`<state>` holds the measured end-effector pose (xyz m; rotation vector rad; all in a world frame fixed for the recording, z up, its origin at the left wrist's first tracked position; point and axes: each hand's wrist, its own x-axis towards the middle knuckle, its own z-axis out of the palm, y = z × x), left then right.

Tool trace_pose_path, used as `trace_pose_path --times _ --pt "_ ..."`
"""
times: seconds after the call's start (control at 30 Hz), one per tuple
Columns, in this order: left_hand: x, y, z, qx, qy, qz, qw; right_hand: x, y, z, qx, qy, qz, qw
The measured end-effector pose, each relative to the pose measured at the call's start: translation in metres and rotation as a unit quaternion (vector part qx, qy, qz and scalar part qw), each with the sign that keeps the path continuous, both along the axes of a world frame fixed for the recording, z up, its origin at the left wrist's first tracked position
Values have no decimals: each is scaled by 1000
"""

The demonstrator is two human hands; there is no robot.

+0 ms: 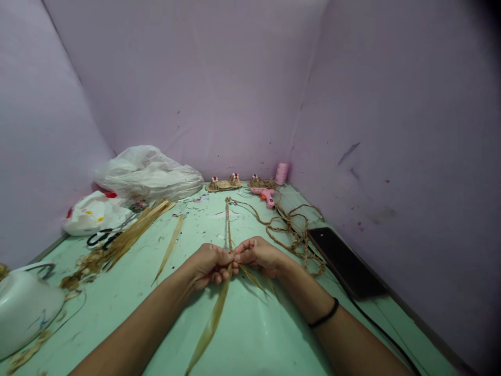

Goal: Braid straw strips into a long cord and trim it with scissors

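Note:
Both hands meet at the near end of a braided fibre cord [229,224], which runs straight away from me over the green table. My left hand [213,265] is closed, its thumb and fingers pinching the braid. From the right, my right hand [256,256] pinches the same spot, fingertips against the left thumb. A long flat dried leaf strip [211,329] hangs from the hands toward me. Shorter strips [254,279] stick out below the right hand. The exact crossing of the strips is hidden by my fingers. The cord's far end bends right into a loose tangle [289,232].
Left lie a bundle of dried strips [136,235], a single strip [170,248], black-handled scissors [102,237], plastic bags [152,172] and a white bowl [27,308]. At the back are woven slippers [224,185], a pink glue gun [266,196] and pink thread [281,173]. A phone [344,261] lies right.

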<state>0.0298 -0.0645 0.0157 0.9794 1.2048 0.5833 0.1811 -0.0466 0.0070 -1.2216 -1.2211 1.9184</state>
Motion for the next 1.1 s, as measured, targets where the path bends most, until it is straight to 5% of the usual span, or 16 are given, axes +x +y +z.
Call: trace_pose_path --times 0.2,0.4,0.87,0.97,1.1 --pt "3 -1 -12 55 86 31 994 -5 -1 -8 131 -147 -1 980" --pt "12 -6 -18 99 101 63 988 -4 -17 4 309 -418 -19 854" --pt "4 -6 -15 91 59 54 993 -25 -55 12 418 -493 75 760" --pt "3 -5 -17 95 39 62 993 -17 -50 15 412 -484 79 768" --pt "5 -5 -14 96 10 59 994 -2 -28 15 335 -382 -40 860"
